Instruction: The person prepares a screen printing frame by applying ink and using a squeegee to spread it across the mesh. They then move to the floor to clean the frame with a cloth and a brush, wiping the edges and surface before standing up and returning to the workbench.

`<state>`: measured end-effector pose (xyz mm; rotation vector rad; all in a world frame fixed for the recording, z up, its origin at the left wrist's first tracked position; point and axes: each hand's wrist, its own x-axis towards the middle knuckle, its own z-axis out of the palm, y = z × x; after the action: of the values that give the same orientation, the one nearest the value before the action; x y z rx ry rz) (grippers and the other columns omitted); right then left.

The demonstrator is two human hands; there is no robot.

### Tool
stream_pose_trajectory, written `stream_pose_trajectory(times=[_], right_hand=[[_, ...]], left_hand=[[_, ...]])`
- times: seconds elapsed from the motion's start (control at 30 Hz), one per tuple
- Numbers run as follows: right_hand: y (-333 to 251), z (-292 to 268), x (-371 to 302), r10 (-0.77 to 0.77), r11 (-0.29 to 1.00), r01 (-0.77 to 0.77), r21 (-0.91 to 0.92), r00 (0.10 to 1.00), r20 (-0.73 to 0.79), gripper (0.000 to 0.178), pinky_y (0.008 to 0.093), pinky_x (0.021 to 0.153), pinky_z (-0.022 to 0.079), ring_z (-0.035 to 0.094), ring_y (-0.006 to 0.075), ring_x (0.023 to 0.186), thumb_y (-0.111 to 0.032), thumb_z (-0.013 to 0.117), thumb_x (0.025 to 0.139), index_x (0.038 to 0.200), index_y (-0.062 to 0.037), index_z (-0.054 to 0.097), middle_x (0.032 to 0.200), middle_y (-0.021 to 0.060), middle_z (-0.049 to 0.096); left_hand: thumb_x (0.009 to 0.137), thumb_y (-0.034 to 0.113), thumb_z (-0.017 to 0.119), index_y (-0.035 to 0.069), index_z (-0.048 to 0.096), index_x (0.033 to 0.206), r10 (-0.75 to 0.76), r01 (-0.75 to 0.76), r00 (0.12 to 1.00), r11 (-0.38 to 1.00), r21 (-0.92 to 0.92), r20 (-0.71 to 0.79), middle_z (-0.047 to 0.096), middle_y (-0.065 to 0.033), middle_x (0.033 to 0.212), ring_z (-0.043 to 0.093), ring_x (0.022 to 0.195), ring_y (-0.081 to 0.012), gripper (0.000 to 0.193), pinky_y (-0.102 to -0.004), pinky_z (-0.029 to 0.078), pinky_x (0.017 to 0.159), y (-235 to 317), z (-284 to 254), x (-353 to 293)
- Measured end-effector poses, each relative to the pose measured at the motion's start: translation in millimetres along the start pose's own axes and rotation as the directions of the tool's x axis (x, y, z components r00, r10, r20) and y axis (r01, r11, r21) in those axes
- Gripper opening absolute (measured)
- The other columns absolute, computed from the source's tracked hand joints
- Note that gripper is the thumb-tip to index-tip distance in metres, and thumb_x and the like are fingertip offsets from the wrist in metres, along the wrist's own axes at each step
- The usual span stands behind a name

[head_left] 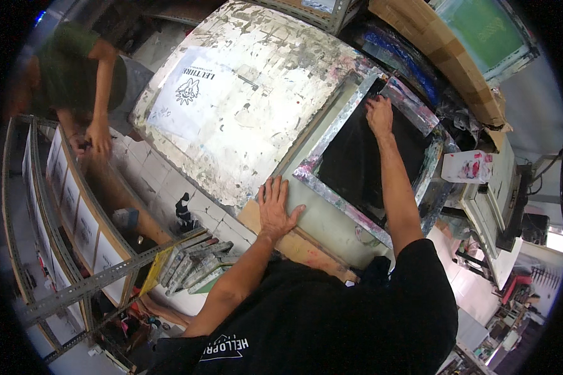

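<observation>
A screen-printing frame point(341, 145), its metal sides smeared with paint and tape, lies on a pale greenish board in front of me. Its middle is a dark, nearly black panel point(350, 162). My right hand point(380, 115) reaches over it to the far inner edge, fingers curled down against a dark patch; whatever they hold is hidden. My left hand point(278, 209) rests flat with spread fingers at the near edge of the pale board point(319, 215), close to a wooden strip point(316, 253). Left of the frame, a printed white sheet point(184, 94) lies on a worn, paint-flaked white surface point(263, 75).
A white tub point(467, 167) with red stains stands right of the frame. Behind it leans a cardboard piece point(441, 53). At lower left, a metal rack point(94, 290) holds sheets on shelves beside stacked paint-smeared slats point(197, 265). Another person's hand point(99, 137) works over the rack.
</observation>
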<state>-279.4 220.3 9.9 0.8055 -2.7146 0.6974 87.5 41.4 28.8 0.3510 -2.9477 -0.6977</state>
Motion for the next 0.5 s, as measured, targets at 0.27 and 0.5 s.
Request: stream_pose_trajectory(times=[0.27,0.5], right_hand=[[-118.4,-40.4,-128.9,-0.386,0.894,0.251,0.371,0.853,0.352,0.010,0.0453,0.082,0.046,0.053,0.0351,0.091,-0.011,0.062,0.071,0.077,-0.0070,0.069,0.088,0.0163,0.061],[46.2,-50.6,-61.2,0.078,0.977,-0.115,-0.182,0.977,-0.197,0.015,0.0438,0.079,0.048,0.055,0.0363,0.091,-0.013,0.063,0.071,0.082,-0.0082,0.071,0.092,0.0162,0.063]], left_hand=[[0.079,0.051,0.060,-0.002,0.040,0.132,-0.046,0.046,0.999,0.999,-0.012,0.012,0.033,-0.0195,0.142,0.024,0.135,-0.0372,0.077,-0.0510,0.012,0.111,-0.4,0.4,-3.1],[0.078,0.049,0.064,-0.002,0.039,0.133,0.002,-0.002,1.000,1.000,-0.015,0.000,0.033,-0.0204,0.142,0.025,0.134,-0.0390,0.079,-0.0527,0.014,0.110,6.7,2.8,5.3]])
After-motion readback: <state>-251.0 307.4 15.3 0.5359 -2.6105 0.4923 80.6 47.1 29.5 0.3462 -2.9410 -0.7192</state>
